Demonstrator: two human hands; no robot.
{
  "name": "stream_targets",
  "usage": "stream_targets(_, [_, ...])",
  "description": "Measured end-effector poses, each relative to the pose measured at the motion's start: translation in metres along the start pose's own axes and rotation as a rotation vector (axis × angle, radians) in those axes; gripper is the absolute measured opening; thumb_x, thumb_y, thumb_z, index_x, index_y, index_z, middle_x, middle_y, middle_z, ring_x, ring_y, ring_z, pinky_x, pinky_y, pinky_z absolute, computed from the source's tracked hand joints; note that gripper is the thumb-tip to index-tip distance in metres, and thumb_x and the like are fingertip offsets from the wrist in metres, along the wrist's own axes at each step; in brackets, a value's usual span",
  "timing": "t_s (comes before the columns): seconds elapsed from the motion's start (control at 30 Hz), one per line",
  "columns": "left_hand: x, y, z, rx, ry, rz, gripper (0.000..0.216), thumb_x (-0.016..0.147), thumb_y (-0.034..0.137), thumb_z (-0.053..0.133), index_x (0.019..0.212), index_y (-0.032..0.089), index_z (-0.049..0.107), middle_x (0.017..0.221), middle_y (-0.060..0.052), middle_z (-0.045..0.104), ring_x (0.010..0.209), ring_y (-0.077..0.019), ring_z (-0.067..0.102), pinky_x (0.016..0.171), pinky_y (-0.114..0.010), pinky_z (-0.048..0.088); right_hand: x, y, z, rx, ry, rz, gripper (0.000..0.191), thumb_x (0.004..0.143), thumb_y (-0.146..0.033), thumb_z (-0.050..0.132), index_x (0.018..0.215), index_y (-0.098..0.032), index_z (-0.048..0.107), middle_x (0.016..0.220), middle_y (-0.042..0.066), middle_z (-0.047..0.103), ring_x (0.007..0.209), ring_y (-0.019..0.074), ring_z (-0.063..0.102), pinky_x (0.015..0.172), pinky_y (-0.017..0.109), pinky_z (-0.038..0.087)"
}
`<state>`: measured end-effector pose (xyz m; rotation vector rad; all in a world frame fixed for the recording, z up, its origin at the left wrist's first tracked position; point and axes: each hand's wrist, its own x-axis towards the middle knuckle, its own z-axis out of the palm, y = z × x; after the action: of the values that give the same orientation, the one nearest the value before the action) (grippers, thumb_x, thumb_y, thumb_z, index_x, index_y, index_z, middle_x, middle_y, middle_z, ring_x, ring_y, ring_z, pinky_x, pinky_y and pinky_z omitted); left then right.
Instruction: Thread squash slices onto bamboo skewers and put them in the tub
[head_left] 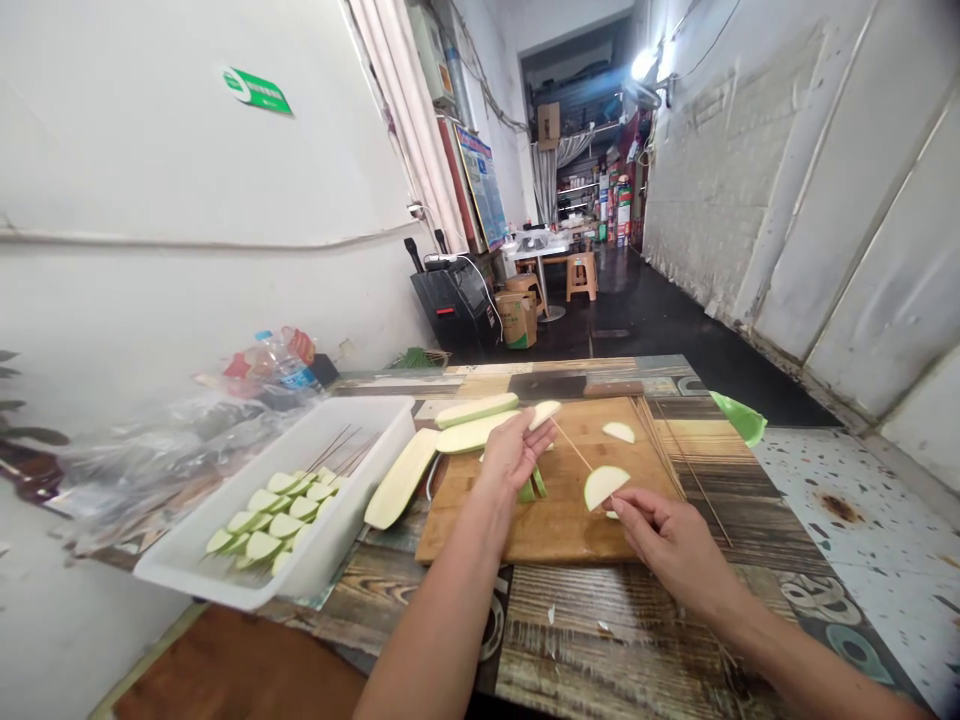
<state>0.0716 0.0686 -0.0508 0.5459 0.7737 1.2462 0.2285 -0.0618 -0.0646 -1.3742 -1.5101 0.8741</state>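
Note:
My left hand [514, 450] pinches a pale green squash slice [544, 412] above the wooden cutting board [555, 525]. My right hand [667, 540] grips the lower end of a thin bamboo skewer [574, 448] that runs up toward the left hand. One half-round squash slice [604, 485] is threaded on the skewer near the right hand. Another loose slice [619, 431] lies on the board farther back. Small green peel pieces [532, 488] sit under my left wrist.
A white tray [352, 515] on the left holds several skewered squash slices [274, 515]. Long squash halves [472, 420] lie at the board's left and back. Spare skewers [671, 465] lie along the board's right edge. A cleaver [570, 386] and a green bowl [739, 418] sit behind.

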Motion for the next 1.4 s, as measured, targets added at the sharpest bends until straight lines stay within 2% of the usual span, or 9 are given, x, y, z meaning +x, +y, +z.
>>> stream_targets(0.33, [-0.005,0.002,0.003,0.041,0.008,0.010,0.011,0.076,0.011,0.057,0.086,0.007,0.057,0.092,-0.016,0.067,0.081,-0.0227,0.066,0.067,-0.028,0.054,-0.002,-0.002,0.001,-0.079,0.011,-0.042,0.032,0.083,-0.038,0.042,0.079,-0.016,0.065,0.054,-0.001,0.053,0.051,0.0123,0.046,0.046,0.022,0.034])
stream_targets(0.8, [-0.007,0.000,0.003,0.129,-0.030,0.064,0.007,0.075,0.014,0.059,0.079,0.007,0.059,0.089,-0.016,0.067,0.082,-0.0239,0.066,0.077,-0.036,0.052,0.000,-0.003,0.001,-0.086,0.031,-0.065,0.033,0.083,-0.038,0.041,0.074,-0.016,0.064,0.056,-0.001,0.053,0.053,0.0126,0.047,0.051,0.021,0.037])
stream_targets(1.13, [-0.012,-0.005,0.007,0.189,-0.066,0.068,0.009,0.075,0.014,0.059,0.081,0.007,0.061,0.086,-0.016,0.067,0.080,-0.0231,0.066,0.077,-0.036,0.052,-0.002,-0.004,0.006,0.027,0.011,0.010,0.031,0.081,-0.038,0.043,0.075,-0.015,0.063,0.049,-0.004,0.038,0.046,0.0097,0.033,0.044,0.021,0.028])
stream_targets(1.27, [-0.013,-0.008,0.011,0.060,-0.046,0.025,0.009,0.076,0.015,0.059,0.082,0.008,0.060,0.087,-0.014,0.068,0.083,-0.0236,0.065,0.081,-0.038,0.051,-0.003,-0.003,0.007,0.148,-0.041,0.095,0.032,0.082,-0.039,0.042,0.081,-0.014,0.061,0.047,-0.007,0.028,0.042,0.0078,0.024,0.040,0.020,0.020])
stream_targets(1.4, [-0.013,-0.009,0.013,-0.091,-0.049,-0.068,0.009,0.078,0.018,0.058,0.083,0.010,0.058,0.089,-0.013,0.068,0.089,-0.0249,0.064,0.083,-0.042,0.050,-0.004,-0.003,0.008,0.138,-0.032,0.090,0.032,0.082,-0.039,0.043,0.083,-0.013,0.061,0.047,-0.007,0.029,0.043,0.0080,0.025,0.041,0.021,0.020])
